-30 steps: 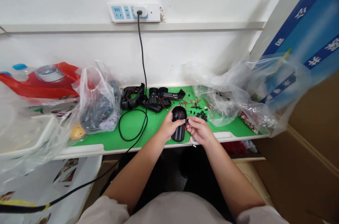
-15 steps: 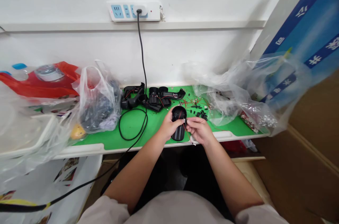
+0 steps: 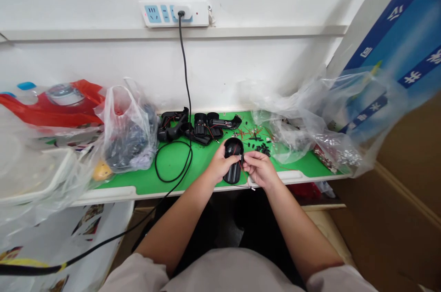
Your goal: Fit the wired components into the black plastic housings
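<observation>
Got my left hand [image 3: 218, 167] wrapped round a black housing [image 3: 233, 173], right fingers [image 3: 254, 158] pinching its red wire [image 3: 244, 172], more loose housings [image 3: 201, 129] waiting behind it.

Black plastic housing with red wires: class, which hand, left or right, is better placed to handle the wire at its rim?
Right, probably: the right hand has its fingertips at the thin red wire, while the left hand grips the black plastic housing.

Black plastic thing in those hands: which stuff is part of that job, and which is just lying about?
Part of the job:
left hand, right hand, black plastic housing, red wires

Just lying about:
power strip, black cable, clear plastic bag
</observation>
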Demonstrator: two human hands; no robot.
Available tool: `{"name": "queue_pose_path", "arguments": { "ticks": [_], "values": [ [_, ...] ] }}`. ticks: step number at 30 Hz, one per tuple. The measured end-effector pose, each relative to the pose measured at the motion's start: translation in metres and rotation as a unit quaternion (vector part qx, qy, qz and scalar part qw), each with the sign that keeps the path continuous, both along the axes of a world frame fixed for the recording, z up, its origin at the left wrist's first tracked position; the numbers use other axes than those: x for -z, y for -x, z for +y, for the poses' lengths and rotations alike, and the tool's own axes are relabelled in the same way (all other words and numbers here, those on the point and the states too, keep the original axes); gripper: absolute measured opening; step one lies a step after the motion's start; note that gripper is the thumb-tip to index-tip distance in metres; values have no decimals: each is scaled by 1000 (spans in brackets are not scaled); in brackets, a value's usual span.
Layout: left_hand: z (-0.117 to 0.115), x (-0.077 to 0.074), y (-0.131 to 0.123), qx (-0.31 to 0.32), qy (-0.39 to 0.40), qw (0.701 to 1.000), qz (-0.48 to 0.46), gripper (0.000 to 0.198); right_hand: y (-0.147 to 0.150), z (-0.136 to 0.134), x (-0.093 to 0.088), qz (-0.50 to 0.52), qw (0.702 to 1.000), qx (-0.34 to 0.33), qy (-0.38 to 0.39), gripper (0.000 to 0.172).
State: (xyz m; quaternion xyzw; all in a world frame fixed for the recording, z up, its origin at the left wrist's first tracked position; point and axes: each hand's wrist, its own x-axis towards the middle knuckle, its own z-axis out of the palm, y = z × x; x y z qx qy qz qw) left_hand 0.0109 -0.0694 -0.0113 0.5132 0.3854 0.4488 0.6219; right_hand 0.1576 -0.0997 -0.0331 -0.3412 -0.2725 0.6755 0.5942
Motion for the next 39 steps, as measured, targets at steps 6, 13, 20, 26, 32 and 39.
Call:
{"name": "queue_pose_path", "arguments": {
  "ticks": [6,13,20,26,32,39],
  "values": [
    [-2,-3,-1,11,54,998,-26,47,-2,0,0,10,1000,-7,16,17],
    [-2,-4,0,12,71,997,-30,49,-2,-1,0,3,1000,-6,14,17],
    [-2,-4,-1,7,68,998,-15,46,-1,-1,-1,-2,1000,1,7,17],
    [-2,-4,-1,8,57,998,-7,50,0,-2,-3,-5,1000,-3,13,18],
    [-2,-1,0,-2,9,1000,17,52,3,-2,-4,-9,1000,8,6,17],
    [-7,-3,-2,15,23,999,19,55,2,-2,-3,-14,1000,4,7,18]
  ]
}}
